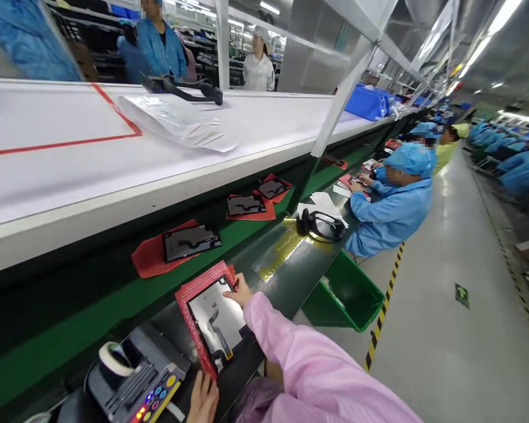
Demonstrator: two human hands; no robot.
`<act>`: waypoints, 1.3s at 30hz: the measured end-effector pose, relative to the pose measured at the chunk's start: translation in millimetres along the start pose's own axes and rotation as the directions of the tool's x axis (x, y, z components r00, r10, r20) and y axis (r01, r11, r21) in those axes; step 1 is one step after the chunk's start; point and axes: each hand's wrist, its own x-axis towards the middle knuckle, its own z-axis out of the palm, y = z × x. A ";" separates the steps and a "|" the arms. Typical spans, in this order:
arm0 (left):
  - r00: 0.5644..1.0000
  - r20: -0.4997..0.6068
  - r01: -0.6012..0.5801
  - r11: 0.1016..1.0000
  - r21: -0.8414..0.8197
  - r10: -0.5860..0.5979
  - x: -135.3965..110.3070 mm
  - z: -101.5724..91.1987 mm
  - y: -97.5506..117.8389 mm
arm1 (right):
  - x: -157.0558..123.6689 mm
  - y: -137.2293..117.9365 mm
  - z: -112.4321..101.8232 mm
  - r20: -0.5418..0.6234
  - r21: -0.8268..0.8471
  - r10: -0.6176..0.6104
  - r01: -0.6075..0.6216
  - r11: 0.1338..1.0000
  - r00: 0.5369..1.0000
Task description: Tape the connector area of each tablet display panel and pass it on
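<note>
A flat screen panel (223, 317) with a silvery back, black border and dark ribbon cable lies on a red bubble-wrap sheet (186, 305) at the bench edge. At its upper right edge, my right hand (241, 292) pinches the panel, thumb on top and fingers at the rim. My left hand (204, 399) is by the lower left corner of the bubble wrap, fingers stretched out and holding nothing visible. Close beside it stands a grey tape dispenser (136, 376) with a tape roll (116, 358), coloured buttons and a lit red display.
Along the green strip lie similar panels (191, 242) on red wraps. Headband-like black gear (321, 225) and papers (324, 205) lie farther along. A green bin (352, 294) stands below right, near a co-worker in blue (392, 205). A white shelf (264, 126) overhangs the bench.
</note>
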 end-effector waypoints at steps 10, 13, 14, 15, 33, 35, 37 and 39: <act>0.988 0.099 -0.126 0.988 0.090 0.117 -62.0 15.3 -36.8 | -16.0 42.3 30.3 0.274 -0.391 -0.030 0.140 0.910 0.961; 0.972 0.137 -0.206 0.973 0.108 0.191 -57.6 26.7 -39.6 | -7.2 31.9 -6.9 0.300 -0.547 -0.084 0.244 0.801 0.950; 0.966 0.153 -0.228 0.968 0.109 0.210 -54.2 31.4 -42.2 | -0.2 26.4 -16.5 0.315 -0.597 -0.095 0.275 0.754 0.944; 0.959 0.166 -0.247 0.963 0.105 0.228 -50.0 36.1 -45.3 | 9.4 19.7 -22.0 0.342 -0.641 -0.105 0.313 0.701 0.934; 0.653 -0.352 -0.757 0.588 -0.285 0.671 144.7 98.7 11.9 | 147.4 -42.1 79.8 0.792 -0.583 -0.231 0.812 -0.012 0.565; 0.616 -0.448 -0.788 0.505 -0.352 0.648 158.0 118.8 29.3 | 105.9 -33.3 35.4 0.805 -0.546 -0.298 0.837 -0.034 0.513; 0.574 -0.489 -0.818 0.423 -0.391 0.657 161.9 139.9 40.2 | 60.6 -11.2 -15.3 0.810 -0.455 -0.428 0.890 -0.027 0.401; 0.528 -0.538 -0.849 0.403 -0.341 0.658 158.8 159.1 40.8 | 27.7 14.6 -66.5 0.809 -0.291 -0.517 0.955 0.060 0.279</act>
